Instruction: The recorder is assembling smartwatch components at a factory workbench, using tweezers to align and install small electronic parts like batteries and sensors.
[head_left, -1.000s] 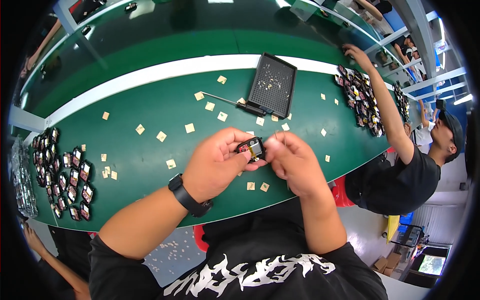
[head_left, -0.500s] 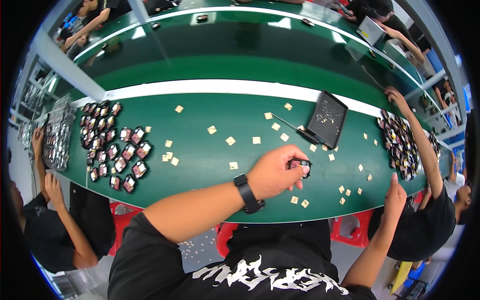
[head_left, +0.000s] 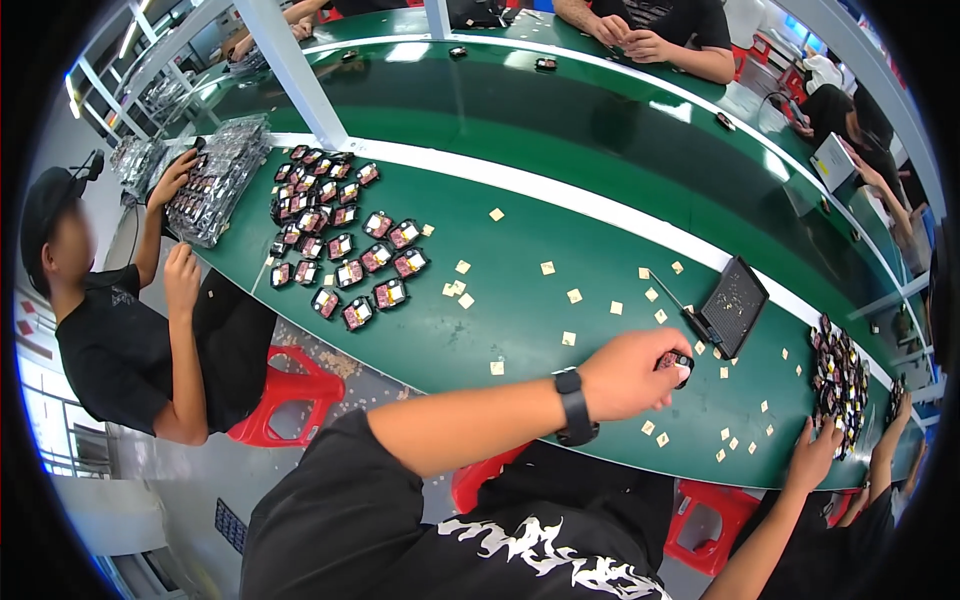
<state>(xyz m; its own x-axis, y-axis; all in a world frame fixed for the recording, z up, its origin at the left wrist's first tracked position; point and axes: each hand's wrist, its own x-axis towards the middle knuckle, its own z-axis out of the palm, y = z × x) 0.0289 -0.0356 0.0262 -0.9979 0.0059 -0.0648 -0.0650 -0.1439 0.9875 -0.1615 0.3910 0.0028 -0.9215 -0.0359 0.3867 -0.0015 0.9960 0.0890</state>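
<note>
My left hand [head_left: 632,375], with a dark watch on the wrist, is closed around a small black plastic module [head_left: 676,366] over the middle right of the green table. Only part of the module shows past the fingers. At the table's right end my right hand [head_left: 816,456] reaches the near edge of a heaped pile of similar modules [head_left: 840,385]. Its thumb and fingers look apart, touching the pile, with nothing visibly held. Beyond my left hand lies a black ribbed tray [head_left: 737,310] with small pale bits in it. A thin rod-like tool [head_left: 676,300] rests at its near-left corner.
Small pale square pieces [head_left: 615,307] lie scattered over the green table [head_left: 520,260]. On the left, several modules with reddish boards [head_left: 350,272] sit in rows. Beyond them, a person's hand [head_left: 175,180] is by stacked clear packs [head_left: 215,190]. A white ledge [head_left: 560,190] borders the far side.
The view has turned left, so the table appears shifted right and tilted. My right hand has moved to the module pile. My left hand still holds its module.
</note>
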